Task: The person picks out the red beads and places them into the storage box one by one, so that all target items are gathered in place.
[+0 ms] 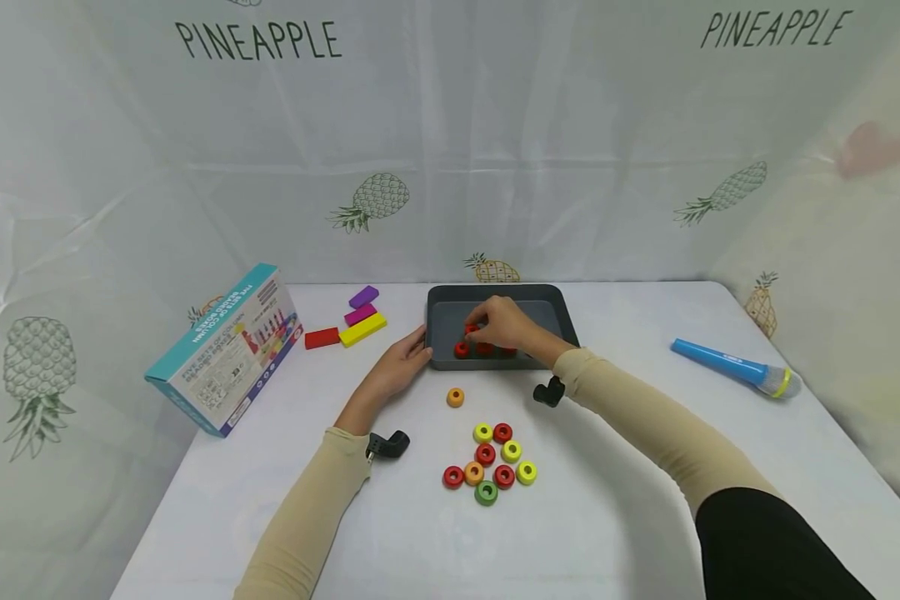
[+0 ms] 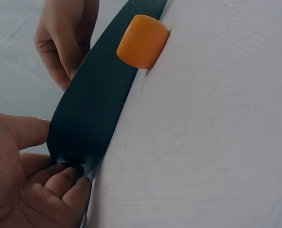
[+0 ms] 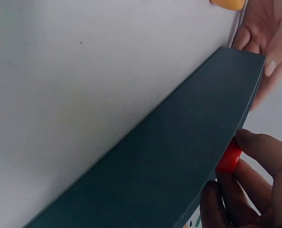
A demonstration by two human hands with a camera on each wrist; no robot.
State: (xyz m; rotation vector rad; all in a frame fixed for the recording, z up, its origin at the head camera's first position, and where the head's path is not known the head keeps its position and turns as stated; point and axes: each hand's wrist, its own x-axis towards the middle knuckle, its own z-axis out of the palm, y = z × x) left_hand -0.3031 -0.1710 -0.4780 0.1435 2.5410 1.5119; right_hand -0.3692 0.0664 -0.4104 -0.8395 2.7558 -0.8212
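My right hand (image 1: 498,323) reaches over the dark grey tray (image 1: 562,312) and pinches a red bead (image 3: 229,156) between thumb and fingers. Other red beads (image 1: 462,350) sit along the tray's near side, partly covered by that hand. At the tray's left front corner, my left hand (image 1: 403,364) grips the edge. Its thumb lies along the rim and the other fingers curl against the corner, as the left wrist view shows. An orange bead (image 1: 455,397) stands on the table just in front of the tray.
Several red, yellow, orange and green beads (image 1: 486,492) lie grouped nearer the front of the white table (image 1: 607,533). Purple, magenta, yellow and red blocks (image 1: 363,330) lie left of the tray. A printed box (image 1: 228,350) stands far left, a blue microphone-shaped object (image 1: 727,364) right.
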